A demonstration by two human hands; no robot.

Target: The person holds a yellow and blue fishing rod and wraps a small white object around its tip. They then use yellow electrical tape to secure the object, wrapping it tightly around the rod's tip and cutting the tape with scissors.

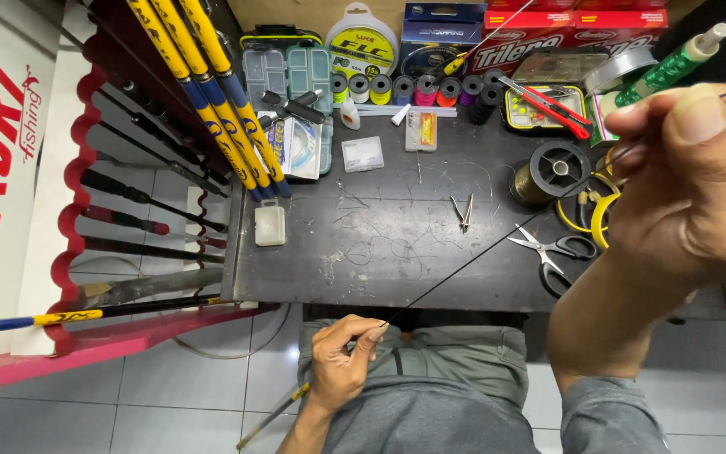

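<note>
My left hand pinches a thin black fishing rod blank low in front of my lap, thumb and fingers closed on it. The rod runs diagonally up to my right hand, raised close to the camera at the right, which grips the rod's upper part. A green thread-wrapped tool with a pale tip sticks out above my right fingers. The rod's lower end points down toward the tiled floor.
A dark worktable carries scissors, small tweezers, a line spool, red pliers, thread spools, tackle boxes and a small clear box. Yellow-blue rods lean in a pink rack at left.
</note>
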